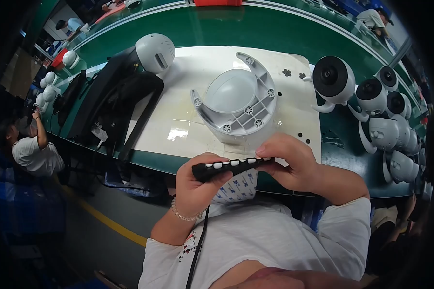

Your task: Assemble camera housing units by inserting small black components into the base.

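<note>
My left hand [197, 180] grips a bent black sheet [226, 167] by its left end. It looks like a foam pad sheet, with a row of white spots along its edge and a white backing printed in blue hanging below. My right hand [287, 161] pinches at the sheet's right end; whether a loose pad is between those fingertips is too small to tell. Just beyond both hands, a white plastic base [234, 106] lies underside up on a cream work mat [188, 62]. It has a ribbed, crescent-shaped edge with several round sockets.
Black flower-shaped pads [287, 72] and small black dots lie on the mat's right side. Several white rounded units [330, 79] with black fronts crowd the bench's right. At left are a white rounded housing [155, 52] and black straps [106, 91]. Other people work farther off.
</note>
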A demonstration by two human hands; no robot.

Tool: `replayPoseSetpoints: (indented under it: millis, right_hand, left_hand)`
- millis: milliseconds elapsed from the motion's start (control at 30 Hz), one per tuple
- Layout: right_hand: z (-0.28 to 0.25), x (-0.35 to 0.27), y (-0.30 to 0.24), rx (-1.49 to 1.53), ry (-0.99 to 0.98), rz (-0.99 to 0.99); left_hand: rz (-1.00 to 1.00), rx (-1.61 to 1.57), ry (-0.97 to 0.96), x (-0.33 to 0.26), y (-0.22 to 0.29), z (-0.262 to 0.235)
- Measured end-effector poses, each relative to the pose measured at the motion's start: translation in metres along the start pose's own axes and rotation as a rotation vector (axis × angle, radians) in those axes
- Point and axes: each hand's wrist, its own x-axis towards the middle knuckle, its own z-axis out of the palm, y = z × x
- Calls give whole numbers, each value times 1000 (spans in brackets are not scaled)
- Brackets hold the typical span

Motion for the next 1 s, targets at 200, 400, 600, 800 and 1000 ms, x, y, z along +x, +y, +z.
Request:
replayPoseSetpoints:
  millis: [200, 400, 600, 800, 1000]
  right_hand:
    - [-3, -6, 3, 145, 23, 154]
    - [-11, -1, 11, -154, 59, -217]
    - [-5, 7, 4, -137, 97, -168]
    - [-4, 1, 8, -330, -8, -469]
    - [21, 5, 11, -16, 223, -367]
  left_hand:
    - [70, 87, -45, 6, -9, -6]
    - [141, 148, 32, 12, -9, 2]
    - [284, 290, -28, 16, -12, 2]
    - [294, 395, -76, 16, -14, -2]
    - [360, 458, -109, 20, -14, -1]
